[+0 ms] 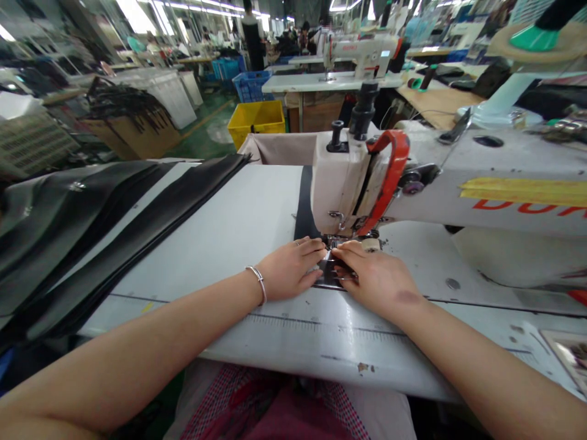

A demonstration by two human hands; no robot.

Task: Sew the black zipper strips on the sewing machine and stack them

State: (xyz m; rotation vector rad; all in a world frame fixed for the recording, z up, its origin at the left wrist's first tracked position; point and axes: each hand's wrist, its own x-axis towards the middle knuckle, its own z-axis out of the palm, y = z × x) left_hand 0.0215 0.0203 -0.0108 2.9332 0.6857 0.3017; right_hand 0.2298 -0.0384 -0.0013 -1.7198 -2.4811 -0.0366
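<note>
A white sewing machine with a red guard stands on a pale grey table. A narrow black strip runs from the far side under the needle area. My left hand, with a silver bracelet on the wrist, lies on the strip's near end, fingers pressed flat just left of the presser foot. My right hand lies right beside it, fingers bent down onto the same strip in front of the needle. The end of the strip is mostly hidden beneath both hands.
Long black strips lie in a heap over the table's left side. A yellow crate and a blue crate stand on the floor beyond. Another sewing machine sits on a further table, with people in the background.
</note>
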